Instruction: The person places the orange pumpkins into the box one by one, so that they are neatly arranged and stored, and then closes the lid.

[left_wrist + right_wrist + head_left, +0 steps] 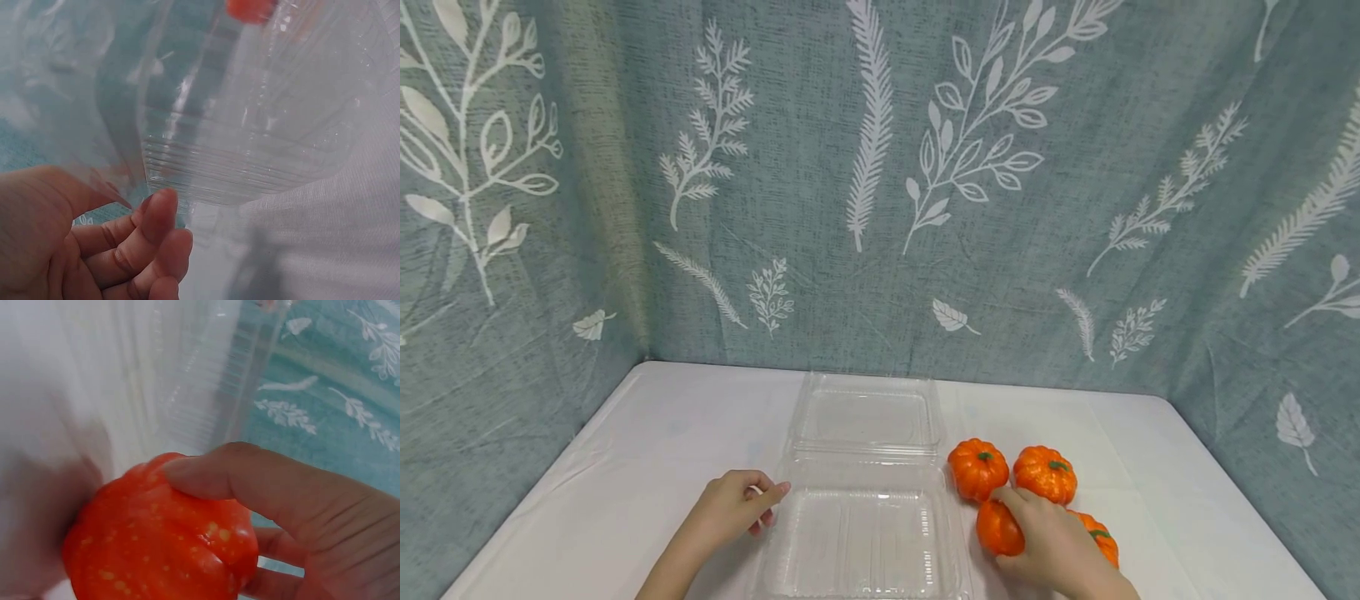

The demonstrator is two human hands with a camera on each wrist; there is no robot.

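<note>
An open clear plastic clamshell container (850, 533) lies at the middle of the white table, its lid (865, 412) folded back toward the curtain. At its left edge my left hand (733, 508) pinches the rim between thumb and fingers, and the left wrist view shows the clear wall (206, 169) by the fingertips. To the right of the container, my right hand (1052, 542) grips a small orange toy pumpkin (997, 529). In the right wrist view the thumb lies over this glossy, yellow-speckled pumpkin (156, 544), with fingers on its far side.
Close around the right hand sit more orange pumpkins with green stems: one behind to the left (977, 471), one behind (1045, 473) and one to the right (1099, 537), partly hidden by the hand. A green leaf-patterned curtain (820, 183) hangs behind the white table (685, 408).
</note>
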